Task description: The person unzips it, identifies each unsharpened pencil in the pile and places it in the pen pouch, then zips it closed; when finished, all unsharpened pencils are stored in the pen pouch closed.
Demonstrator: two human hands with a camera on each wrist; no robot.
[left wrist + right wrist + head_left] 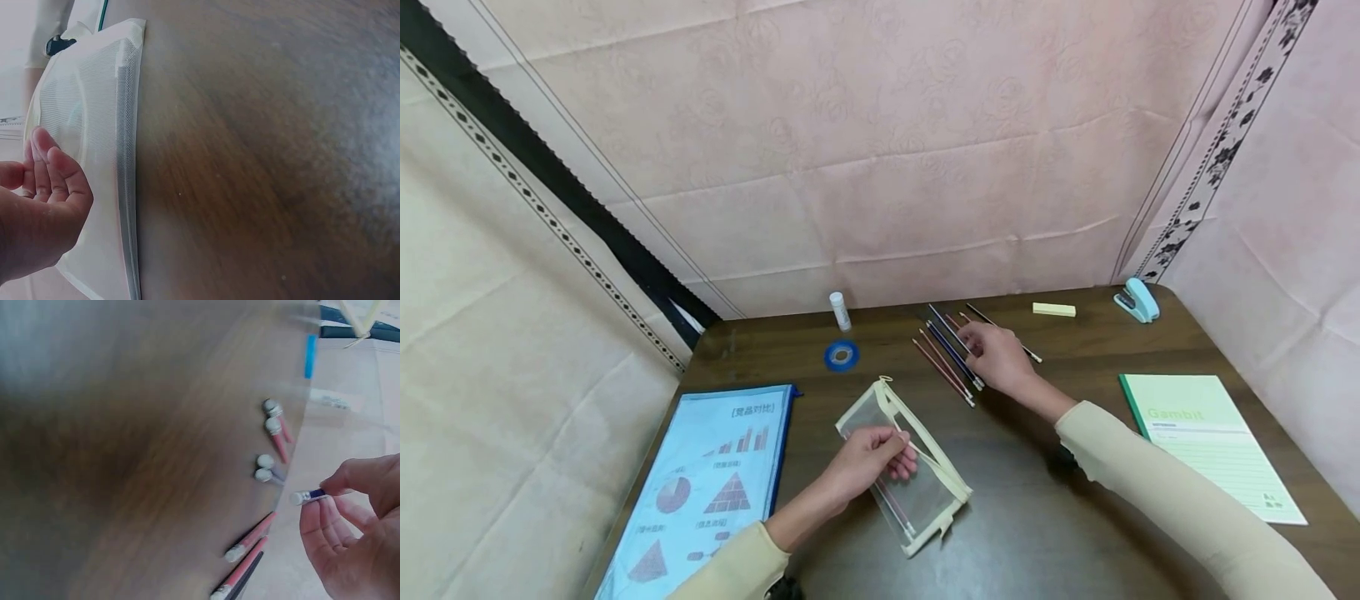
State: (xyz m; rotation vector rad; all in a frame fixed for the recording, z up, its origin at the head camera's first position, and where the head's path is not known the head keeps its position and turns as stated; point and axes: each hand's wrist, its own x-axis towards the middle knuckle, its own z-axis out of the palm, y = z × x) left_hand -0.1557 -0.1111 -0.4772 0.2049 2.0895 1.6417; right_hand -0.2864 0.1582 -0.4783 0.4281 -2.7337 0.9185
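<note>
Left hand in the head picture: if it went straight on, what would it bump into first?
Probably the near ends of the pencils, just beyond the mesh pouch. But the left hand looks raised, so it might pass above them; depth is unclear.

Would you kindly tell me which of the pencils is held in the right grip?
The dark blue pencil with a white end, pinched in the right grip; the other pencils in the right wrist view lie on the table.

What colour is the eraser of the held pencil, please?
The eraser is white, best seen in the right wrist view.
</note>
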